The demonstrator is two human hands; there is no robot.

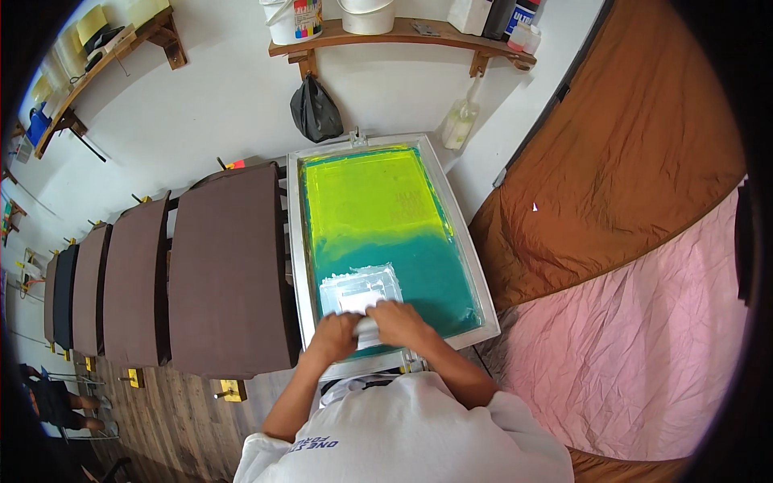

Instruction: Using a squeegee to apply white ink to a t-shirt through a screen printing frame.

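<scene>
Both of my hands are at the near end of a screen printing frame (295, 241). Its mesh (394, 266) is yellow-green at the far half and teal at the near half. My left hand (334, 336) and my right hand (398, 324) are closed side by side around a pale squeegee (367, 325), whose blade is mostly hidden by my fingers. Just beyond it, white ink (358, 283) lies in a roughly rectangular patch on the teal mesh, with a ragged far edge.
Left of the frame stands a row of boards covered in dark brown cloth (229, 270). Above, a wooden shelf (386, 34) holds buckets and bottles; a black bag (316, 110) hangs below. Brown fabric (604, 137) and pink fabric (612, 362) hang at right. Another person (64, 402) is far left.
</scene>
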